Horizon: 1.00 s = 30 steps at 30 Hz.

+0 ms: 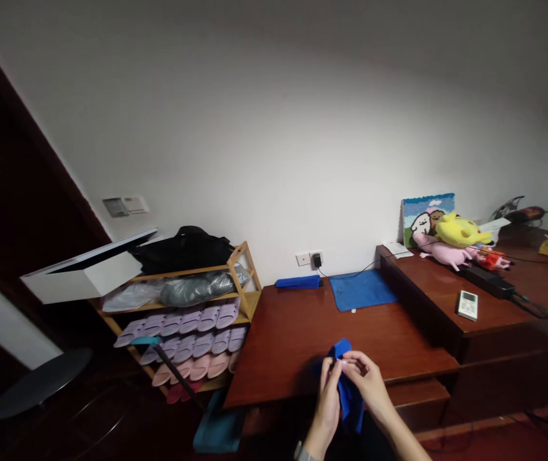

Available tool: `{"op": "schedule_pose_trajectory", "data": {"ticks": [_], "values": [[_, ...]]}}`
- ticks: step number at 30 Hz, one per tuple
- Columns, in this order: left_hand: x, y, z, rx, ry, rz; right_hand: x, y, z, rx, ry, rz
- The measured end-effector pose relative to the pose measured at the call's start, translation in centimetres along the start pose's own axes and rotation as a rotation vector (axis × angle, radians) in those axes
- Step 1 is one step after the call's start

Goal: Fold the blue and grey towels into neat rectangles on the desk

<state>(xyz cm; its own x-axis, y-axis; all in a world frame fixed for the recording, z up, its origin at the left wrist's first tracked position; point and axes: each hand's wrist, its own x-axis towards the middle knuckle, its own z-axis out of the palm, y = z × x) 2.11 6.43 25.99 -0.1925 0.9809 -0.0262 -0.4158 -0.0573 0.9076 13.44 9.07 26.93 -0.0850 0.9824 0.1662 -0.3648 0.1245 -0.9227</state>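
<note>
A piece of bright blue cloth hangs from my two hands in front of the table's near edge, its top bunched up above the fingers. My left hand is closed in a pinch on the cloth, with a watch-like band at the wrist. Close beside it, my right hand also pinches the cloth, and the fingertips of both hands meet. What lies right between the fingertips is too small to make out.
The red-brown table bears a long blue folded item and a flat blue cloth mat at the back. On the right cabinet are a remote and plush toys. A shoe rack with slippers stands left.
</note>
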Motion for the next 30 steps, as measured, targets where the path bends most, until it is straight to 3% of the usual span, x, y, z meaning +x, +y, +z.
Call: {"op": "schedule_pose_trajectory", "data": {"ticks": [5,12,17,21,25,30], "values": [[-0.3,-0.5,-0.4,-0.079,0.170,-0.114,-1.2,0.8,0.5,-0.130,-0.007,-0.079],[-0.9,-1.9,-0.5,-0.109,0.193,-0.090,-3.4,3.2,-0.6,-0.564,0.049,-0.248],[-1.3,-2.4,-0.6,-0.052,0.128,-0.075,-3.5,3.2,-1.0,-0.581,0.039,-0.213],[-1.2,-0.9,-1.2,0.141,0.127,0.039,-3.4,1.8,-0.7,-0.529,-0.019,-0.204],[-1.6,1.5,-2.2,0.399,-0.070,0.080,-3.6,0.6,-0.4,-0.490,-0.059,-0.150],[-3.2,4.2,-3.3,0.676,-0.283,0.132,-3.8,-1.2,-0.6,-0.495,-0.196,-0.086]]}}
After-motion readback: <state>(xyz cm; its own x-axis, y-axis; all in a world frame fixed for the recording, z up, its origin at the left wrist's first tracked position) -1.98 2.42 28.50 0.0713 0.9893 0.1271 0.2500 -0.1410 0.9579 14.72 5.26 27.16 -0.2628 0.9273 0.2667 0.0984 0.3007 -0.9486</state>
